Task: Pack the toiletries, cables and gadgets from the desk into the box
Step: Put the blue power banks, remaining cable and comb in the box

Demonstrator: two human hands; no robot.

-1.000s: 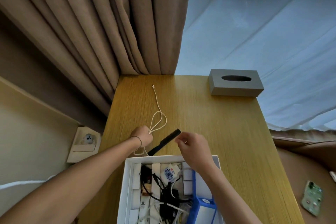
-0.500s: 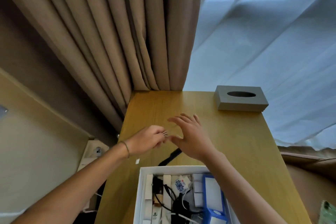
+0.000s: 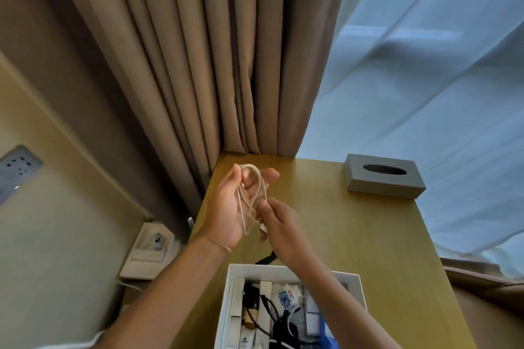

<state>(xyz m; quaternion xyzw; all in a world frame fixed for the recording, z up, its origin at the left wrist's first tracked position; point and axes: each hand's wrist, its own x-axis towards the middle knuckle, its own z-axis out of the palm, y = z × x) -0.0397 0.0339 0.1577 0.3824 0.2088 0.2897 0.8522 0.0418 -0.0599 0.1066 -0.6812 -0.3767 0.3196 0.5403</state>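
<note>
A thin white cable point(image 3: 253, 201) hangs in loops over my raised left hand point(image 3: 232, 208), palm up above the wooden desk point(image 3: 354, 235), its thumb and fingers curled round the loops. My right hand point(image 3: 279, 224) pinches the cable's loose end with its white plug just below the loops. The white box point(image 3: 226, 303) stands at the desk's near edge, holding white packets, black cables, a small patterned sachet and something blue. A black comb point(image 3: 266, 259) lies on the desk just behind the box, mostly hidden by my right forearm.
A grey tissue box point(image 3: 382, 176) sits at the desk's far right. Brown curtains point(image 3: 226, 65) and a sheer white curtain hang behind the desk. Left of the desk are a wall socket panel point(image 3: 17, 170) and a low shelf with a small white device point(image 3: 156, 241).
The cable has been lifted off the desk and gathered into loops over my left hand, which has turned palm up. My right hand moved to pinch the plug end. The view tilted upward.
</note>
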